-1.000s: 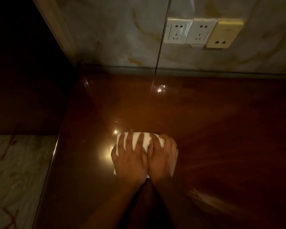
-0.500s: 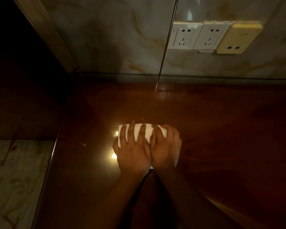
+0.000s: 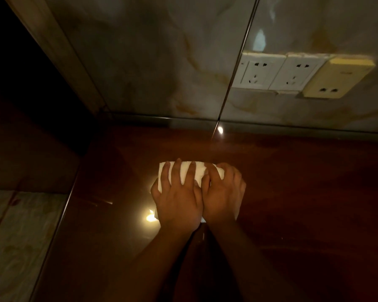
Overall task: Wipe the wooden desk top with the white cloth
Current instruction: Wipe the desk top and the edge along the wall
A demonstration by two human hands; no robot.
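A folded white cloth (image 3: pixel 184 171) lies flat on the glossy dark wooden desk top (image 3: pixel 292 192), near its left half. My left hand (image 3: pixel 179 199) presses down on the cloth with fingers spread over it. My right hand (image 3: pixel 224 192) lies beside the left, touching it, palm down on the cloth's right part. Most of the cloth is hidden under both hands; only its far edge and a small near corner show.
A marble wall (image 3: pixel 151 62) rises behind the desk, with two white sockets (image 3: pixel 275 71) and a yellow socket (image 3: pixel 334 78) at the right. The desk's left edge (image 3: pixel 59 216) drops to a pale marble floor (image 3: pixel 15 236). A dark wooden panel stands at left.
Both hands have pushed the cloth away from me, toward the back wall. The view has tilted so the wall sockets sit lower in the frame.
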